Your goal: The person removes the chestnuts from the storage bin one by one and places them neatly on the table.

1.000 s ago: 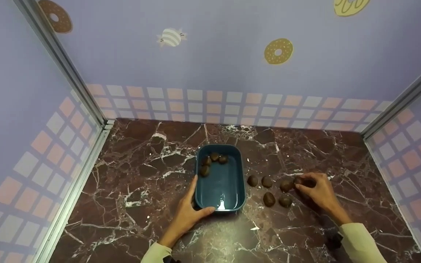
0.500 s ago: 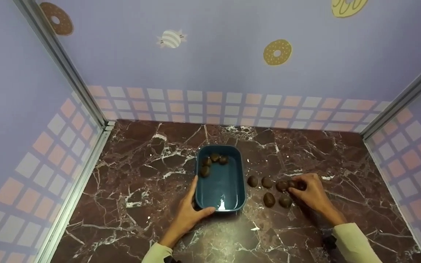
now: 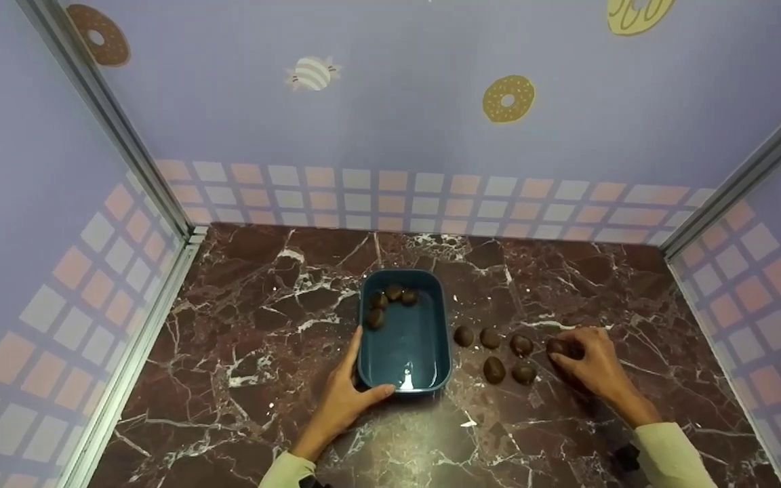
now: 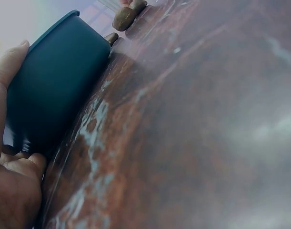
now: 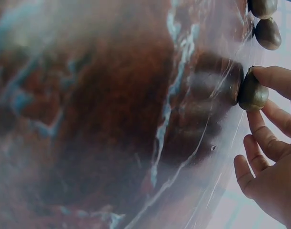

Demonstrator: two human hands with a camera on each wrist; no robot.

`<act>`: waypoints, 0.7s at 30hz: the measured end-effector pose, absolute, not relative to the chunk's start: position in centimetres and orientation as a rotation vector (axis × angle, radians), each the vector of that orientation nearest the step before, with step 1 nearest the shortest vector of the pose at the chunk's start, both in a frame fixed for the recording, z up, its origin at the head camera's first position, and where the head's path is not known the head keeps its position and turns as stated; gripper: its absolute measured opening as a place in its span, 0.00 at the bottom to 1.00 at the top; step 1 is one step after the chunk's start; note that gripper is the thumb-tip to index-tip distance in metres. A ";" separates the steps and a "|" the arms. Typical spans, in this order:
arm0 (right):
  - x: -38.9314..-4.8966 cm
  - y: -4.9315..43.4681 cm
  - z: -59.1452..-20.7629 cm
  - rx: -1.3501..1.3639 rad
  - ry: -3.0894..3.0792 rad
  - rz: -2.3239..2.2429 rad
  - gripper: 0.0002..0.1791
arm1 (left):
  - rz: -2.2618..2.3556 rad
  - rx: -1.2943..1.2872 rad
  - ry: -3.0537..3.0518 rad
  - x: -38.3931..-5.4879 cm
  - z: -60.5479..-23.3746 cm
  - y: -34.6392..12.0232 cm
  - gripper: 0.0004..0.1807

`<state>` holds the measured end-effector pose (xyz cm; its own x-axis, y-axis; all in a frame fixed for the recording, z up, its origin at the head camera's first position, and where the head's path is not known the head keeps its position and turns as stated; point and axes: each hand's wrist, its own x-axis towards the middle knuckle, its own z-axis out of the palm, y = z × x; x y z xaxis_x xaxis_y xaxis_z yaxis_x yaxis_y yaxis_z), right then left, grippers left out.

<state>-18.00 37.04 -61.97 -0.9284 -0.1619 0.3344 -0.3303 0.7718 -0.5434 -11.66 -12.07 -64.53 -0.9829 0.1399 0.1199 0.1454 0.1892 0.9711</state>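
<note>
A dark teal rectangular box [image 3: 404, 352] stands on the marble tabletop with several brown chestnuts [image 3: 394, 293] gathered in its far left corner. My left hand [image 3: 345, 400] grips the box at its near left corner, thumb on the near rim and fingers along the left side. To the right of the box lie several loose chestnuts [image 3: 494, 370] in two short rows. My right hand [image 3: 594, 359] is at the right end of the far row. In the right wrist view, its thumb and a fingertip pinch a glossy chestnut [image 5: 253, 93] close to the tabletop; the other fingers are loosely bent.
Purple patterned panels [image 3: 390, 115] enclose the marble tabletop [image 3: 282, 379] at the back and both sides. Metal rails [image 3: 129, 400] run along the left edge and up the corners. Two more chestnuts [image 5: 268, 33] lie beyond the right hand in the right wrist view.
My right hand shifted left half a second ago and is now back to the right, leaving a gap to the nearest loose chestnut. The left hand and box keep their place.
</note>
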 end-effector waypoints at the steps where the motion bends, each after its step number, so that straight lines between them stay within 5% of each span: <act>1: -18.0 37.0 -62.0 0.395 -2.694 0.893 0.17 | -1.977 -0.291 -2.419 -11.7 -64.5 -12.1 0.69; 21: -19.8 31.1 -58.4 0.591 -2.689 0.953 0.18 | -1.954 -0.272 -2.438 -11.6 -64.4 -12.0 0.69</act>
